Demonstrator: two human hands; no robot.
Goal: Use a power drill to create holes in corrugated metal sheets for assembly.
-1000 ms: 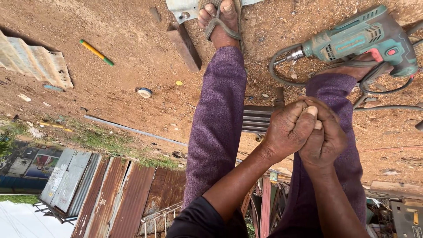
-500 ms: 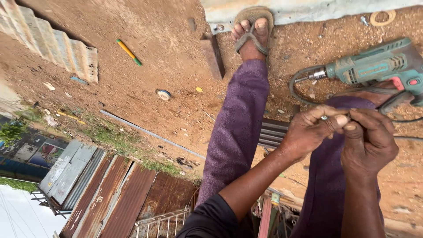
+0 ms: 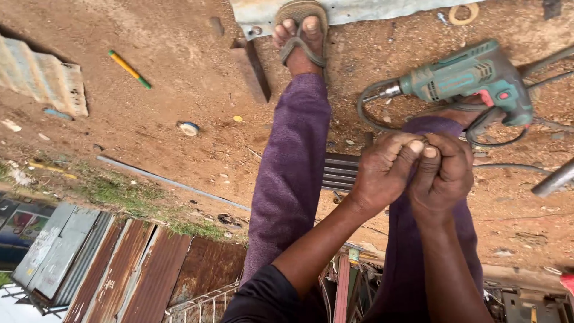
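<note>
Head view, looking down the person's own legs in purple trousers [image 3: 293,173] to bare reddish dirt ground [image 3: 179,78]. Both hands meet in front of the right knee: left hand [image 3: 385,170] and right hand [image 3: 439,173] are pressed together, fingertips [image 3: 418,145] pinched on something very small between them; the item itself is hidden by the fingers, so what it is cannot be told. Judging by the pinch, it is light and tiny, likely hard and easy to drop into the dirt; a fingertip grip close over the lap seems the sensible hold. Just beyond the hands, on the ground by the right leg, lies one teal-green corded electric drill [image 3: 466,78] with a bare metal chuck pointing left, its black cable [image 3: 371,110] looped beside it; it looks heavy and rigid, best taken by the pistol handle. Counted: one sandalled foot [image 3: 302,33] in view, resting on a grey sheet-metal strip [image 3: 371,9]; one yellow pencil with a green end [image 3: 128,69] far left; one small round tape roll [image 3: 189,128] on the dirt; one dark steel angle piece [image 3: 254,69] by the foot; one thin grey rod [image 3: 167,182] along the grass edge; rusty corrugated roofing sheets [image 3: 137,275] near left.
</note>
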